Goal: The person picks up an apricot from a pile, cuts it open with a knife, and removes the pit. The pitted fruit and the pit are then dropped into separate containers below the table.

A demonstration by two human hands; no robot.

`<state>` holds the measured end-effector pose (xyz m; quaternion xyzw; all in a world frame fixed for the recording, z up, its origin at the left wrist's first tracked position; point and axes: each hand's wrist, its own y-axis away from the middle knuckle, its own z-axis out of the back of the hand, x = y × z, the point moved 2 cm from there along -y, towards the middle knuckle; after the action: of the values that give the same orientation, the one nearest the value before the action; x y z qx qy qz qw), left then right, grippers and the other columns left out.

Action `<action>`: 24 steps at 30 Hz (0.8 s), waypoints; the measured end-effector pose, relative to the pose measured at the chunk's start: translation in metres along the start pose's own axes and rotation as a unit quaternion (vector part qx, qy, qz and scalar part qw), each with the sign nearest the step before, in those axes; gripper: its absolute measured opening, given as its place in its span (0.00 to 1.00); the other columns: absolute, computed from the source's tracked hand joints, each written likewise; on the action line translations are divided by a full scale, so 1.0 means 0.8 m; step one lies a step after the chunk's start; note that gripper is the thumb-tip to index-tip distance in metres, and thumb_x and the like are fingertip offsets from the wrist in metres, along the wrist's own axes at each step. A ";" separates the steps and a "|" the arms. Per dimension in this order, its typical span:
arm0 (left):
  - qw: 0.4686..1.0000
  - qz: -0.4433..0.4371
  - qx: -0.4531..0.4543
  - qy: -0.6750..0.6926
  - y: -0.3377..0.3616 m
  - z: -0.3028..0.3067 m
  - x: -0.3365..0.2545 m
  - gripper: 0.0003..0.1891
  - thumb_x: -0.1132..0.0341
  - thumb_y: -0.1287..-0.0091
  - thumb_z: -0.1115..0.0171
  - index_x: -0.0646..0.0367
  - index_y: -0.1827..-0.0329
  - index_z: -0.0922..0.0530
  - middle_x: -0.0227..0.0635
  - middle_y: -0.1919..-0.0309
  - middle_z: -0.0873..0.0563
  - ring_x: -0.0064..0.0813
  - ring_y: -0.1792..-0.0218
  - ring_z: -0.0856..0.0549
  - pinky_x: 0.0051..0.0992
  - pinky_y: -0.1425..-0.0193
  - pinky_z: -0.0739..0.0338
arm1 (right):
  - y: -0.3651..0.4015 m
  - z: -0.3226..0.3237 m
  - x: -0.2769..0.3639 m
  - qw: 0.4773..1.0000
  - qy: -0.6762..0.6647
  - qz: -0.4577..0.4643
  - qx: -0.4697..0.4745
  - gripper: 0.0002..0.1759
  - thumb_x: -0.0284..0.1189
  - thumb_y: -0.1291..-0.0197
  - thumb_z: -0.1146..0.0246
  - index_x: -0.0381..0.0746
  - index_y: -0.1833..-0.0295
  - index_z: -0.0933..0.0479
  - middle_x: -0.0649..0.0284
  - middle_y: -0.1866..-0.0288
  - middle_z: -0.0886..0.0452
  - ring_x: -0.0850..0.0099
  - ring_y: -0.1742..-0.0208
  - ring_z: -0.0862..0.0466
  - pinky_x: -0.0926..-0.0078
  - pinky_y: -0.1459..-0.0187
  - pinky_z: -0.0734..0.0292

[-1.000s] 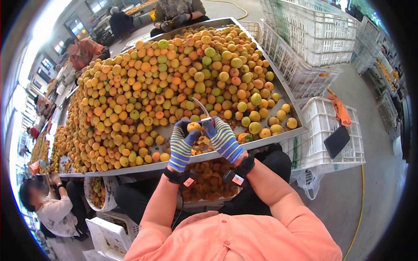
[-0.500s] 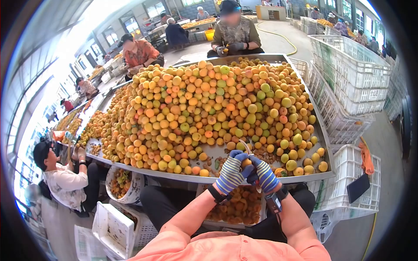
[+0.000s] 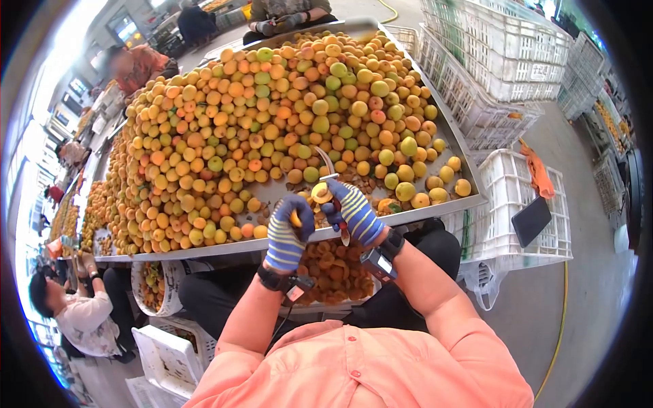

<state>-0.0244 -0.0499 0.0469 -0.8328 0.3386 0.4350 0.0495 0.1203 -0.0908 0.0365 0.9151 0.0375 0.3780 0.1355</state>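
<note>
My left hand (image 3: 291, 228), in a blue and yellow striped glove, is closed with an orange apricot piece (image 3: 295, 218) showing between its fingers. Beside it, my right hand (image 3: 355, 212), gloved alike, grips a knife with a curved blade (image 3: 326, 160) pointing up and away. A cut apricot half (image 3: 321, 193) sits at the right fingertips, its pale cut face towards me. Both hands are over the near edge of a metal table (image 3: 449, 209) heaped with whole apricots (image 3: 224, 143). Below them is a container of apricot halves (image 3: 333, 272). Loose stones (image 3: 367, 185) lie near my right hand.
Stacked white crates (image 3: 503, 61) stand at the right; another crate (image 3: 524, 224) carries an orange cloth (image 3: 537, 170) and a dark flat device (image 3: 531, 222). A white bucket (image 3: 158, 285) and basin (image 3: 166, 357) are at lower left. Co-workers (image 3: 88, 316) sit around the table.
My hands have moved apart; they were together around one apricot, and separate pieces now show at each. The camera view has shifted right and down.
</note>
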 end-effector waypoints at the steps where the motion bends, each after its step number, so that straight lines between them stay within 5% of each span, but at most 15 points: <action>1: 0.999 0.036 0.025 -0.032 0.010 0.000 0.004 0.11 0.59 0.30 0.49 0.56 0.65 0.27 0.25 0.77 0.30 0.17 0.78 0.33 0.18 0.76 0.37 | -0.001 0.003 0.002 1.000 0.009 0.006 -0.010 0.17 0.46 0.33 0.46 0.43 0.61 0.27 0.72 0.81 0.28 0.83 0.87 0.34 0.86 0.85 0.41; 4: 0.942 0.215 0.086 -0.244 0.039 0.014 0.022 0.14 0.58 0.30 0.50 0.58 0.67 0.26 0.26 0.73 0.27 0.15 0.73 0.29 0.15 0.73 0.34 | 0.005 0.000 0.012 0.995 0.078 0.001 -0.054 0.18 0.46 0.36 0.42 0.41 0.62 0.27 0.69 0.80 0.26 0.83 0.86 0.30 0.85 0.85 0.38; 9: 0.950 0.240 0.016 -0.200 0.053 0.082 0.086 0.13 0.62 0.30 0.45 0.61 0.51 0.23 0.32 0.63 0.18 0.21 0.63 0.20 0.21 0.61 0.21 | 0.007 -0.006 0.010 0.966 0.248 0.021 -0.067 0.16 0.43 0.34 0.43 0.39 0.60 0.27 0.70 0.81 0.26 0.83 0.86 0.28 0.84 0.87 0.35; 12: 0.969 0.168 0.005 -0.182 0.055 0.117 0.103 0.16 0.61 0.30 0.43 0.62 0.44 0.25 0.34 0.59 0.17 0.27 0.58 0.17 0.26 0.55 0.18 | 0.004 -0.003 0.004 0.952 0.299 0.042 -0.049 0.16 0.42 0.34 0.43 0.39 0.58 0.26 0.70 0.80 0.26 0.83 0.85 0.27 0.84 0.87 0.35; 13: 0.960 0.246 -0.075 -0.109 0.059 0.129 0.102 0.19 0.59 0.30 0.43 0.62 0.43 0.27 0.35 0.57 0.18 0.29 0.58 0.16 0.26 0.56 0.18 | 0.007 -0.007 0.005 0.946 0.317 0.045 -0.054 0.17 0.42 0.34 0.43 0.37 0.58 0.26 0.69 0.80 0.25 0.82 0.83 0.25 0.83 0.86 0.34; 14: 0.950 0.245 -0.058 -0.184 0.059 0.134 0.099 0.18 0.58 0.30 0.43 0.62 0.44 0.26 0.35 0.58 0.17 0.28 0.60 0.16 0.26 0.57 0.18 | 0.006 -0.008 0.005 0.938 0.336 0.059 -0.056 0.18 0.42 0.34 0.42 0.36 0.58 0.26 0.69 0.79 0.25 0.82 0.82 0.24 0.83 0.85 0.33; 16: 0.912 0.243 -0.021 -0.331 0.062 0.124 0.085 0.18 0.57 0.31 0.42 0.61 0.47 0.23 0.36 0.59 0.16 0.28 0.64 0.15 0.27 0.58 0.18 | 0.005 -0.008 0.003 0.922 0.372 0.085 -0.062 0.19 0.42 0.34 0.41 0.35 0.58 0.26 0.68 0.78 0.24 0.81 0.80 0.23 0.82 0.84 0.32; 20: 0.928 0.127 -0.040 -0.349 0.064 0.057 0.024 0.17 0.55 0.29 0.46 0.61 0.61 0.19 0.32 0.69 0.15 0.17 0.75 0.20 0.16 0.69 0.27 | -0.002 -0.003 -0.003 0.897 0.420 0.136 -0.038 0.20 0.39 0.36 0.40 0.29 0.56 0.26 0.58 0.75 0.20 0.74 0.76 0.20 0.74 0.73 0.25; 22: 0.948 0.015 -0.061 -0.311 0.051 0.049 0.008 0.15 0.55 0.29 0.45 0.59 0.56 0.21 0.25 0.71 0.18 0.14 0.73 0.23 0.15 0.68 0.30 | 0.000 -0.007 -0.003 0.887 0.445 0.122 0.010 0.19 0.38 0.37 0.39 0.29 0.56 0.25 0.56 0.74 0.19 0.70 0.75 0.19 0.70 0.70 0.25; 24: 0.970 0.021 -0.058 -0.234 0.030 0.048 0.005 0.16 0.58 0.30 0.43 0.60 0.46 0.25 0.28 0.61 0.18 0.17 0.66 0.19 0.17 0.63 0.24 | -0.003 -0.003 -0.015 0.862 0.486 0.143 0.013 0.21 0.41 0.37 0.39 0.30 0.58 0.24 0.49 0.73 0.20 0.57 0.72 0.19 0.64 0.68 0.26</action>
<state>-0.0642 -0.0560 0.0249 -0.7022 0.3091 0.6376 0.0697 0.1097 -0.0900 0.0293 0.6128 -0.0274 0.7891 0.0326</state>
